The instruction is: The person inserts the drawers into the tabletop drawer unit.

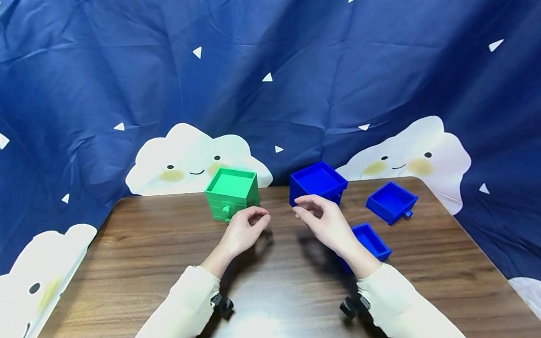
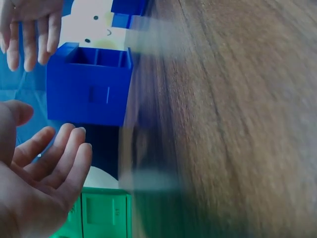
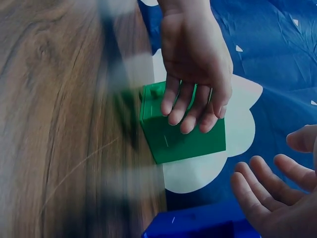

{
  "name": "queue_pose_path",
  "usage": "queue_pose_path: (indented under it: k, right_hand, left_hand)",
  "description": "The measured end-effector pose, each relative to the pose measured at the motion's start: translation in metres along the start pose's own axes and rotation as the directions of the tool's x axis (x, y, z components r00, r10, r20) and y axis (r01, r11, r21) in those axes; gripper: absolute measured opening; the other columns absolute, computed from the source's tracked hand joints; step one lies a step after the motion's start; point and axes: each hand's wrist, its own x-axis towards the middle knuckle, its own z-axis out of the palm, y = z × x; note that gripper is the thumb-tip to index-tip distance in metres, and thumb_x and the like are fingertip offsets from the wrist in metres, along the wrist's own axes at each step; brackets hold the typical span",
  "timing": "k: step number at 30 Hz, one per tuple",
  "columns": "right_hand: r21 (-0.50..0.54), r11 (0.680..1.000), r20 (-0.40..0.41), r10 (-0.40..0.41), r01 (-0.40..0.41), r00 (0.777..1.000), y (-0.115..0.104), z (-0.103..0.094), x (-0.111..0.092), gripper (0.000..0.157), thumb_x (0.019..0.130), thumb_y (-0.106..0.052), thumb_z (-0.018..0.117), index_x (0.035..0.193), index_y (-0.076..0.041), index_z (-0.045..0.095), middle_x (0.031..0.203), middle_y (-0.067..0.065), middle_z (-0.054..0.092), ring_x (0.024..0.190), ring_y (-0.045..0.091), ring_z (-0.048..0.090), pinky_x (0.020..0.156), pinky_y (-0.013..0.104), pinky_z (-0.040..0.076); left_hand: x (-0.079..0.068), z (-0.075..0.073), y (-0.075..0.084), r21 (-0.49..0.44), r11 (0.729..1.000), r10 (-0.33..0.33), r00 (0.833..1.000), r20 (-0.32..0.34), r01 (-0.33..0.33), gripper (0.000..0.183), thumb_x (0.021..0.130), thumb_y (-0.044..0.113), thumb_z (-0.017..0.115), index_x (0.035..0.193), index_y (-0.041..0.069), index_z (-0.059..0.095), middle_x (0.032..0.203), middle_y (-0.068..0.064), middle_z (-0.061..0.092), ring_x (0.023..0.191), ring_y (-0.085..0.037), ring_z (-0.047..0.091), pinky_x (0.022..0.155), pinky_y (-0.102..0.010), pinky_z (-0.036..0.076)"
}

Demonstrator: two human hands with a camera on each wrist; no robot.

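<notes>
My left hand (image 1: 245, 230) hovers over the table just in front of a small green drawer box (image 1: 234, 183), its fingers loosely bent around nothing. The green box has a shallow open tray on top and a round knob on its front. To the right, my right hand (image 1: 325, 223) is held in front of a blue box (image 1: 319, 181), also with nothing in its relaxed fingers, and hides part of it. In the left wrist view the blue box (image 2: 89, 99) shows open space at its top. Behind my right wrist lies a blue drawer (image 1: 371, 240), partly covered.
Another blue drawer (image 1: 391, 202) with a knob sits at the right of the wooden table (image 1: 155, 265). A dark blue curtain (image 1: 238, 85) with white clouds hangs behind the table's back edge. Small black devices (image 1: 223, 306) are strapped to both wrists.
</notes>
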Motion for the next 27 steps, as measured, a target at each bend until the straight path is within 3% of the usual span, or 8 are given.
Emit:
queue_pose_path:
  k: [4, 11, 19, 27]
  right_hand:
    - [-0.01, 1.0, -0.014, 0.003, -0.003, 1.0, 0.002, -0.009, -0.005, 0.026, 0.107, -0.01, 0.065, 0.128, 0.004, 0.071, 0.113, 0.022, 0.079, 0.092, 0.012, 0.076, 0.08, 0.021, 0.058]
    - [-0.028, 0.999, -0.026, 0.029, -0.03, 0.999, 0.007, -0.024, -0.019, 0.029, 0.107, -0.01, 0.065, 0.13, 0.008, 0.069, 0.116, 0.024, 0.078, 0.099, 0.022, 0.079, 0.083, 0.019, 0.059]
    - [-0.039, 0.998, -0.047, 0.042, -0.044, 0.998, 0.011, -0.038, -0.034, 0.029, 0.107, -0.01, 0.065, 0.13, 0.007, 0.069, 0.116, 0.024, 0.078, 0.093, -0.001, 0.074, 0.085, 0.018, 0.058]
    - [-0.008, 0.999, -0.083, 0.043, -0.044, 0.996, 0.011, -0.049, -0.044, 0.027, 0.106, -0.007, 0.065, 0.129, 0.007, 0.069, 0.115, 0.026, 0.078, 0.093, 0.0, 0.075, 0.086, 0.027, 0.064]
  left_hand:
    - [0.005, 0.005, 0.002, -0.011, 1.0, 0.002, 1.0, -0.01, -0.002, 0.025, 0.104, 0.027, 0.068, 0.117, 0.009, 0.078, 0.103, -0.005, 0.079, 0.09, -0.014, 0.069, 0.088, -0.034, 0.057]
    - [0.009, 0.011, 0.005, -0.017, 1.0, 0.007, 1.0, -0.021, -0.007, 0.023, 0.103, 0.025, 0.068, 0.115, 0.008, 0.079, 0.103, -0.006, 0.08, 0.091, -0.013, 0.069, 0.089, -0.033, 0.057]
    - [0.017, 0.02, 0.01, -0.032, 0.999, 0.021, 0.999, -0.043, -0.022, 0.023, 0.103, 0.023, 0.069, 0.115, 0.006, 0.079, 0.103, -0.009, 0.08, 0.091, -0.015, 0.07, 0.087, -0.032, 0.057]
    - [0.024, 0.031, 0.013, -0.039, 0.999, 0.022, 0.997, -0.072, -0.025, 0.024, 0.103, 0.027, 0.069, 0.113, 0.008, 0.079, 0.104, -0.008, 0.08, 0.092, -0.015, 0.07, 0.088, -0.033, 0.058]
